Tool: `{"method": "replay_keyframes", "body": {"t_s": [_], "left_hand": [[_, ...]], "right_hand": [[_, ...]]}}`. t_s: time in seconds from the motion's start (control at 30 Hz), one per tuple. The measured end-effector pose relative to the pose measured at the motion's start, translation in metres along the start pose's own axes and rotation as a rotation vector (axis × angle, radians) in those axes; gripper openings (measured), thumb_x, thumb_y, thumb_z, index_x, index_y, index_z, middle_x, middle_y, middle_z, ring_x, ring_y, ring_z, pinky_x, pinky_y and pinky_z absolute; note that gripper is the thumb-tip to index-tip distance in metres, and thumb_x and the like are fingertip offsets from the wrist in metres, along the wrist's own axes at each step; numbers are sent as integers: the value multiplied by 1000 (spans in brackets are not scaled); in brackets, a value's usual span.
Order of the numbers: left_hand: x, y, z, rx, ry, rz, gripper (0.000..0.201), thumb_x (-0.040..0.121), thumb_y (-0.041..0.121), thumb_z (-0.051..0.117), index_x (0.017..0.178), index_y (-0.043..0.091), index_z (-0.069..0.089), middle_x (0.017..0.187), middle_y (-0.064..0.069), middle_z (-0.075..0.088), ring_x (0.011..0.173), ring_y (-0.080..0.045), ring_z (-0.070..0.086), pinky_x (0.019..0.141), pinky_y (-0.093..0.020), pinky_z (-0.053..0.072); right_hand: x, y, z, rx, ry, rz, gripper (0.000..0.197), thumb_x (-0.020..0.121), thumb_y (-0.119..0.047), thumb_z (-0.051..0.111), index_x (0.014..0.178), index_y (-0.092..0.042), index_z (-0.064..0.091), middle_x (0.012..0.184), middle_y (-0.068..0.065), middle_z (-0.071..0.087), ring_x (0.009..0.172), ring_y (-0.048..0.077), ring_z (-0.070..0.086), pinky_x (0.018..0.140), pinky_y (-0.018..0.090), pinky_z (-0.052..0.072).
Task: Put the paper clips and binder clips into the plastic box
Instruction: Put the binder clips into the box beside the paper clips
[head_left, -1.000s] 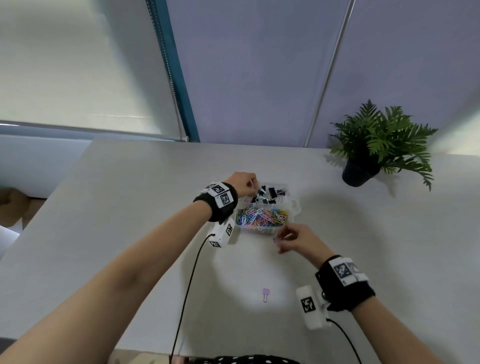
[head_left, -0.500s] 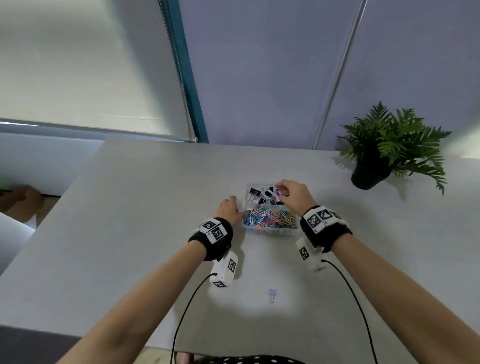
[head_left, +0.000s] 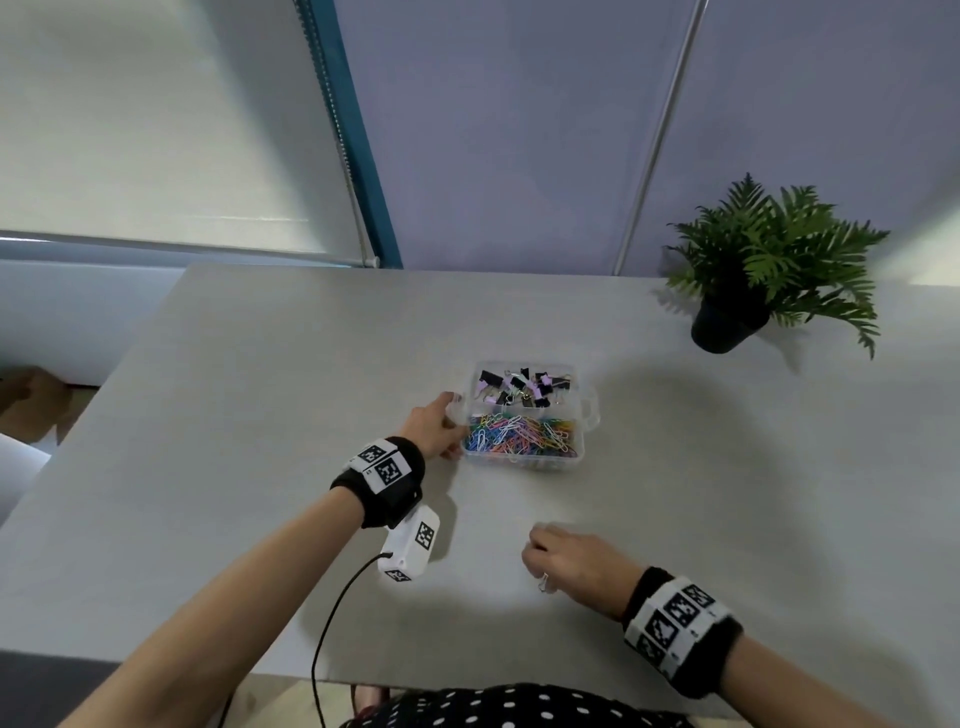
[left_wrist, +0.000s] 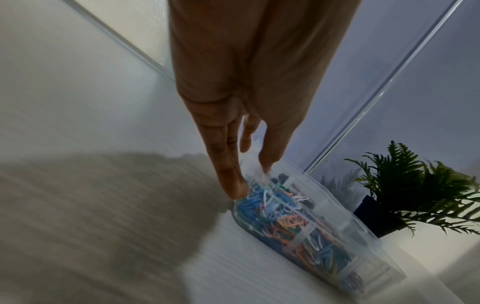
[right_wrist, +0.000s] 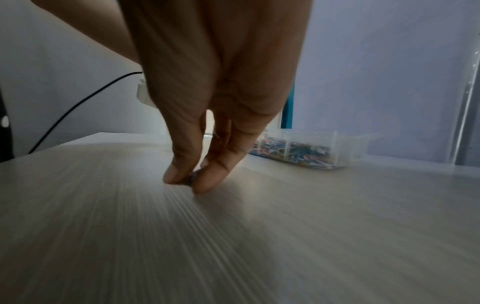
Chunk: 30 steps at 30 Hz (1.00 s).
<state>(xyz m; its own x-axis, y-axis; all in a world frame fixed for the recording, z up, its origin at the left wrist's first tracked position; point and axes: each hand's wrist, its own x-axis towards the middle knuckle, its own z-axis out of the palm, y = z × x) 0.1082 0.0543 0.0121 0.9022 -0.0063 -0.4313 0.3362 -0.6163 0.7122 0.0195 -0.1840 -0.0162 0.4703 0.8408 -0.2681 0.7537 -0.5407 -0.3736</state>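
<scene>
A clear plastic box (head_left: 589, 410) sits mid-table, with black and lilac binder clips (head_left: 522, 387) in its far compartment and coloured paper clips (head_left: 519, 436) in the near one. My left hand (head_left: 451, 426) rests at the box's left end; in the left wrist view its straight fingers (left_wrist: 233, 185) touch the box (left_wrist: 363, 236) and the thumb lies on the rim. My right hand (head_left: 543, 574) is down on the table near me, thumb and forefinger pinching a small binder clip (head_left: 544, 586). In the right wrist view only a dark sliver of the clip (right_wrist: 193, 179) shows.
A potted fern (head_left: 763, 270) stands at the table's back right. The left wrist camera and its black cable (head_left: 332, 613) trail over the near edge of the grey table (head_left: 260, 415). A wall and a window blind rise behind the table.
My right hand has come back from the box's binder-clip compartment to the near table and closed on the lilac clip lying there. My left hand stays at the box's left end.
</scene>
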Motion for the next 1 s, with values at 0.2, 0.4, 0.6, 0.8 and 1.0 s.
{"method": "replay_keyframes", "body": {"t_s": [0.2, 0.4, 0.6, 0.8, 1.0], "left_hand": [[-35, -21, 1, -49, -31, 1, 51, 91, 12, 54, 137, 11, 32, 88, -8, 66, 60, -10, 64, 61, -17, 56], [-76, -37, 11, -133, -44, 12, 50, 91, 8, 54, 136, 14, 34, 80, -1, 63, 52, -3, 65, 58, -15, 55], [-100, -43, 22, -155, -94, 12, 52, 90, 6, 55, 137, 17, 35, 79, 1, 61, 67, -23, 69, 71, -30, 60], [-106, -45, 26, -217, -66, -13, 52, 90, 5, 54, 137, 16, 35, 80, 1, 60, 58, -11, 68, 67, -26, 60], [-107, -43, 27, -229, -79, -15, 51, 91, 6, 54, 136, 19, 35, 83, -2, 59, 60, -13, 69, 65, -24, 59]], "right_hand": [[-17, -1, 4, 177, 23, 10, 7, 77, -8, 38, 77, -15, 38, 86, 13, 52, 80, 27, 46, 63, 41, 47], [1, 2, -59, 514, 313, 133, 11, 81, -10, 65, 87, -13, 56, 77, -6, 57, 66, 1, 48, 62, 7, 38], [40, 31, -84, 413, 483, 262, 12, 85, -9, 60, 97, -8, 59, 96, 7, 66, 87, 18, 60, 82, 31, 52], [19, 30, -66, 74, 329, 68, 36, 72, 13, 57, 77, -20, 70, 135, 6, 52, 133, 30, 34, 102, 43, 37], [5, 24, -48, -99, 198, -13, 49, 64, 9, 47, 76, -33, 70, 147, 7, 37, 140, 32, 14, 104, 55, 36]]}}
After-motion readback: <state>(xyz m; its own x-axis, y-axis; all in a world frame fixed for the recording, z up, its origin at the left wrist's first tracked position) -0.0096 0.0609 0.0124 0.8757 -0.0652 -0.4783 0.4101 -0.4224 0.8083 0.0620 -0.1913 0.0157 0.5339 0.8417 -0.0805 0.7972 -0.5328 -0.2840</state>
